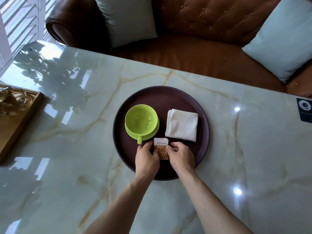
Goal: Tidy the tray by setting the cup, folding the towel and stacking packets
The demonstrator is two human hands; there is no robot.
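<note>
Table (219,149): polished marble-look slab — high gloss, veined. Tray (168,98): matt, dark, smooth. Cup (141,119) and saucer (152,130): glazed ceramic, glossy. Towel (182,126): soft white cloth. Packet (161,146): printed paper. Sofa (211,22): tufted leather — slight sheen.

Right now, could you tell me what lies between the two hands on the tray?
In the head view, the packets lie between the left hand and the right hand, both pinching them.

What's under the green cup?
A green saucer sits under the green cup, on the dark round tray. Only the saucer's rim shows; its middle is covered by the cup. Inside, the cup looks empty.
</note>
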